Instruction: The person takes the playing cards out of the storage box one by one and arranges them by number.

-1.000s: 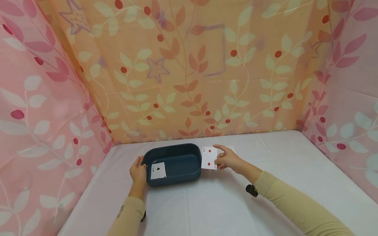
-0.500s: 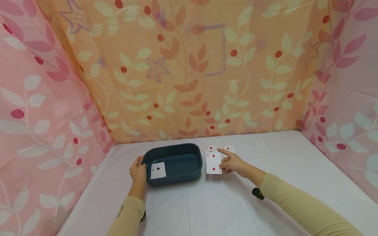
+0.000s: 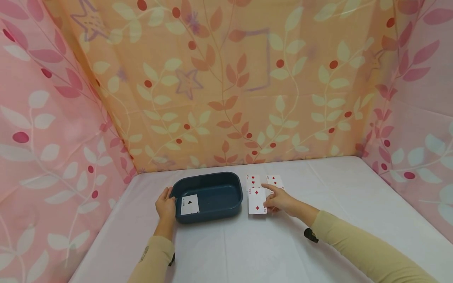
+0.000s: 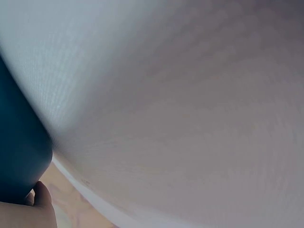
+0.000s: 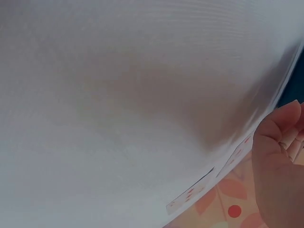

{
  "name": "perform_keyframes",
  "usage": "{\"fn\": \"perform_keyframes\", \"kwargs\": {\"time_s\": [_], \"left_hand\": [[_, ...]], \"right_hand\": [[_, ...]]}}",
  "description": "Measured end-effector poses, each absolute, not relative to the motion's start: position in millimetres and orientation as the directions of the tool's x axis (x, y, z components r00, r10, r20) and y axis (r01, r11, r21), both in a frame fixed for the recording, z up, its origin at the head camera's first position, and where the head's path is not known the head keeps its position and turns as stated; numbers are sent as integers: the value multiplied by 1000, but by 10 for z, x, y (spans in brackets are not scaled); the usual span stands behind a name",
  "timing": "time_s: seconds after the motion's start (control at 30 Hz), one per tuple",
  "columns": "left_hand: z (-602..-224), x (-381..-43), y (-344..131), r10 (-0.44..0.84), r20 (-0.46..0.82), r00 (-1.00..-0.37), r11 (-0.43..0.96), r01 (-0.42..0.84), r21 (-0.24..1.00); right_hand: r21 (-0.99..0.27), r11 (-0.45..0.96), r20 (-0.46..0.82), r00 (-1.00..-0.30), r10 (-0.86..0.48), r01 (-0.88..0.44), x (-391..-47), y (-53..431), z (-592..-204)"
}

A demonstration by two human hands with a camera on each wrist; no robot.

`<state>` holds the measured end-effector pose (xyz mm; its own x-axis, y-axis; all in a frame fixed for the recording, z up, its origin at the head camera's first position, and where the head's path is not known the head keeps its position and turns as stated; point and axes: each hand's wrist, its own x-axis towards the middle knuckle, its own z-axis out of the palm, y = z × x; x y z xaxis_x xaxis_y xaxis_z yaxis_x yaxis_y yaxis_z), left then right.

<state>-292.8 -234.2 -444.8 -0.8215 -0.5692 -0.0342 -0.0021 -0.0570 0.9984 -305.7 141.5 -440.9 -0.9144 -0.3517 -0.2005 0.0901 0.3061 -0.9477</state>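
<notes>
The two of diamonds [image 3: 257,201] has shifted rightward and nearer, right of the tray [image 3: 212,217], pinched by fingers of the right hand [image 3: 282,201] while the left hand [image 3: 165,205] grips the tray's left end; a light, level hold should avoid bending it.

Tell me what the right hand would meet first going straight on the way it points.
The right hand would probably meet the hearts card first, then the blue tray. The hand's height is unclear, so it might pass above that card.
</notes>
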Motion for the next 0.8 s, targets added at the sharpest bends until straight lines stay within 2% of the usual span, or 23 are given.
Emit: {"fn": "perform_keyframes", "kwargs": {"time_s": [0.4, 0.8], "left_hand": [[-4454, -2928, -2343, -575, -26, -818, -57, 8, 998], [-4483, -2942, -2344, -582, -30, -812, -70, 13, 997]], "right_hand": [[-912, 393, -260, -907, -331, 118, -3042, 1365, -4483], [-872, 465, -293, -923, -250, 151, -3098, 1356, -4552]]}}
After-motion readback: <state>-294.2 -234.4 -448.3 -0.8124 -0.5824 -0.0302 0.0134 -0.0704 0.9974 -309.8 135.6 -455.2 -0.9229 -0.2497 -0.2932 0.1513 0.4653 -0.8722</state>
